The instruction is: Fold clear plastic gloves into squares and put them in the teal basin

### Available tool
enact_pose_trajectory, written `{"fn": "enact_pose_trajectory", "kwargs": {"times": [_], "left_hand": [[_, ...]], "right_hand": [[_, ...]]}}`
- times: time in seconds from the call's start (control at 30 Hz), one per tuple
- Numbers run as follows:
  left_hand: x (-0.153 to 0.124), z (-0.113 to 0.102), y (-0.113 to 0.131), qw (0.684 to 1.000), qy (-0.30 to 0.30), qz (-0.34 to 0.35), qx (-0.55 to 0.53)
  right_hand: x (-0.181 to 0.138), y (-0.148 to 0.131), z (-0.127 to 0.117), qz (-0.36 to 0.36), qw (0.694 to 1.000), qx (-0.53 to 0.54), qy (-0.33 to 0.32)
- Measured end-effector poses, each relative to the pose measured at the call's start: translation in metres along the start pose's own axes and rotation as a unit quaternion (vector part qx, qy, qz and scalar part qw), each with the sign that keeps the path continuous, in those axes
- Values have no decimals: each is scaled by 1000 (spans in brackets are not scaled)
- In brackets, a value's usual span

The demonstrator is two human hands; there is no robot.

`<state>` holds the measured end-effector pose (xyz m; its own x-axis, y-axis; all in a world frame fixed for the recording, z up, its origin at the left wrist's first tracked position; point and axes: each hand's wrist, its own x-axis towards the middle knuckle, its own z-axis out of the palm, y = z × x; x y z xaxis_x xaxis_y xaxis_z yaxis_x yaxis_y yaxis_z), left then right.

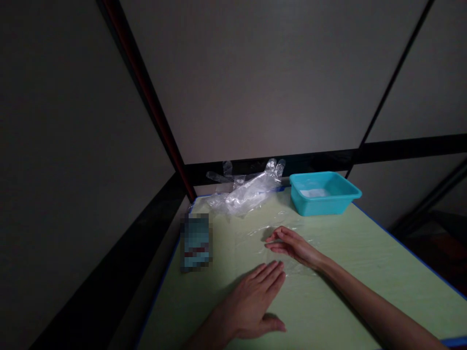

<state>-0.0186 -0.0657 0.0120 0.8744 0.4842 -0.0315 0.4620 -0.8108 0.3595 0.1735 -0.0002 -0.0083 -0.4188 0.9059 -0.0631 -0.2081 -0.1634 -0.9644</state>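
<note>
My left hand [255, 304] lies palm down at the near edge of a thin clear plastic piece [255, 239]. Its fingers are stretched out and the thumb stands apart. Farther right, my right hand [294, 247] is turned on its side over the same plastic, fingers loosely bent with a gap between them. I see nothing held in either hand. The plastic is nearly invisible against the pale green tabletop [368, 267]; only creases and glints show, so its full outline is unclear. Behind it lies a crumpled heap of clear disposable plastic gloves [248, 194], several finger shapes sticking up.
At the back right stands a turquoise plastic basin [321, 205] with something white inside. A blurred-out bluish packet-like item [196, 242] lies at the left edge. Blue edging [408, 248] runs round the table, and a panelled wall [255, 87] rises directly behind.
</note>
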Motion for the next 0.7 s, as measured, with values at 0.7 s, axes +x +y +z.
{"fn": "enact_pose_trajectory", "kwargs": {"times": [0.7], "left_hand": [[17,-26,-66,955,217,-197,-55]], "right_hand": [[53,-26,-51,-110,821,-552,92]]}}
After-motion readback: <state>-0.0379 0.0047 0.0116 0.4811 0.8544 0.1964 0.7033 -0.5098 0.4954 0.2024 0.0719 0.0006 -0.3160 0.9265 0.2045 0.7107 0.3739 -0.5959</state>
